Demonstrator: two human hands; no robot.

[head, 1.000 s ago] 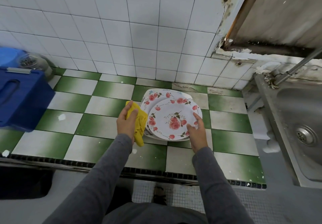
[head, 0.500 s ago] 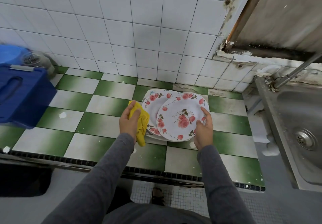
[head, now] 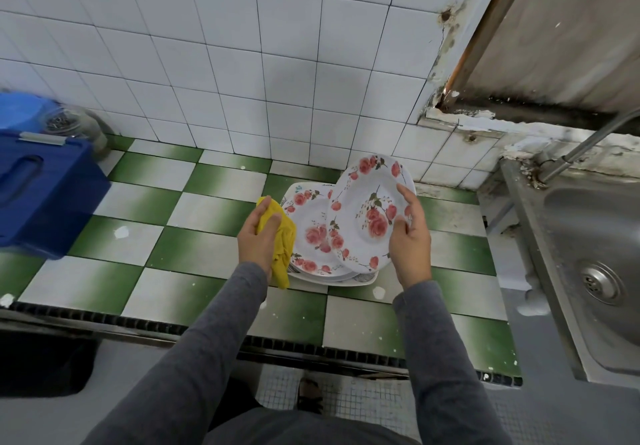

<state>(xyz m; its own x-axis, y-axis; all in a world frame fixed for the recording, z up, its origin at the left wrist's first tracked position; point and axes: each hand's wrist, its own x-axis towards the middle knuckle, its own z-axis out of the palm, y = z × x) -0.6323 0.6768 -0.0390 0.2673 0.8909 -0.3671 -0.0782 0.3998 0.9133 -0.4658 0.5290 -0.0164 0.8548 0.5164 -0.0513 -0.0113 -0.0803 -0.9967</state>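
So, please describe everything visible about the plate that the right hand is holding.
The plate is round, white and glossy, printed with pink roses and green stems at its centre and around the rim. It is tilted, face toward the camera, over the stack of similar plates. Only the right hand grips it, at its right edge.

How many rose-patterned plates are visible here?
2: the held plate, tilted in the right hand; the top plate of the stack on the counter. Others may be hidden beneath it.

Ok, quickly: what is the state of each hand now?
Left hand: grips the yellow cloth.
Right hand: holds the tilted rose plate by its rim.
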